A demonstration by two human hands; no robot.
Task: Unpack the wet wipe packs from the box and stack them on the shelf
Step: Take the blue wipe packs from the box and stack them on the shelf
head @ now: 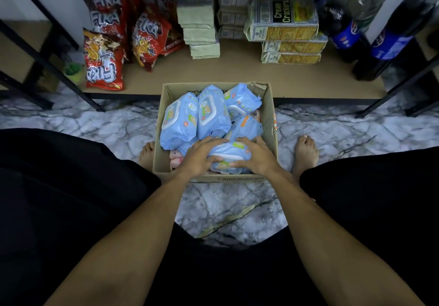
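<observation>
Leaning together at the left end of the low shelf (225, 73), red snack bags (104, 68) crowd the corner, one of them right at the front edge. Just right of them rises a stack of pale cracker packs (202, 32), then piles of cream cracker packs (285, 28) with yellow print, and at the right end stand dark cola bottles (342, 28) with blue labels.

Below, on the marble floor (95, 127), a bare left foot (147, 153) shows beside the left wall of the cardboard box (269, 115). The box stands open just in front of the shelf edge, between the person's feet. Blue wet wipe packs (178, 120) lie jumbled inside it: two side by side at the left and middle, another toward the far right corner, and a pink pack (175, 159) peeking out low at the near left.

The left hand (202, 156) grips the left end of the nearest pack (228, 157), fingers curled over its top and thumb on its front face. This pack lies at the near end of the box, inside its walls. The right hand (255, 156) holds the pack's right end the same way, so both hands clasp it between them. Beyond the box's right wall rests the bare right foot (305, 153)
</observation>
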